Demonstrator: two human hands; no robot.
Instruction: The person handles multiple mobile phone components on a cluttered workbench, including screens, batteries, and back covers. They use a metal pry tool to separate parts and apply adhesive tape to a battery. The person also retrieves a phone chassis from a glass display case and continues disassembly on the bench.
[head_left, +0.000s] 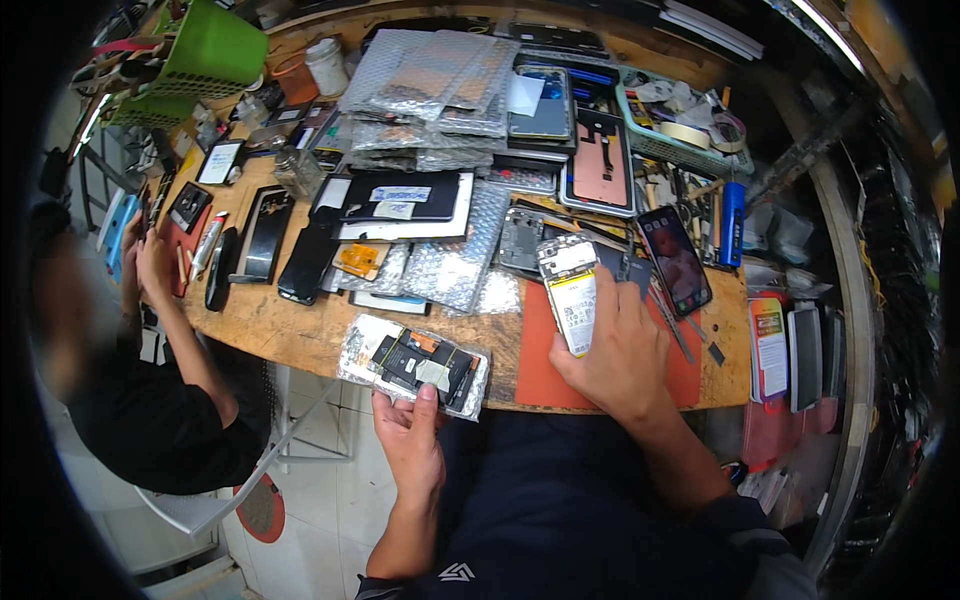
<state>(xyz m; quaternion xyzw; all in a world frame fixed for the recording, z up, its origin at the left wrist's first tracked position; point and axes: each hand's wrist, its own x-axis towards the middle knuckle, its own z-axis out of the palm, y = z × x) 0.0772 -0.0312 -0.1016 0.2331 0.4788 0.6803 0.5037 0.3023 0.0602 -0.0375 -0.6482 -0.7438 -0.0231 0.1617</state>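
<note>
My left hand (410,440) holds a silvery bag (355,350) at the bench's front edge, thumb on top of a dark phone assembly (405,355) with thin yellow bands and a pale label, lying on the bag. Over the orange mat (540,385), my right hand (620,350) grips an opened phone (568,270) with a white battery and exposed upper parts. Beside it are metal tools (675,335) and a phone with a lit screen (672,260). Behind it lies an opened dark phone housing (525,235).
Bubble-wrap packages (415,75) are piled at the back, with a teal basket (705,150) right of them and green baskets (210,55) at upper left. Phones and panels cover the wooden bench (220,310). A seated co-worker (150,420) works at the left. Phone cases (800,355) stand at the right.
</note>
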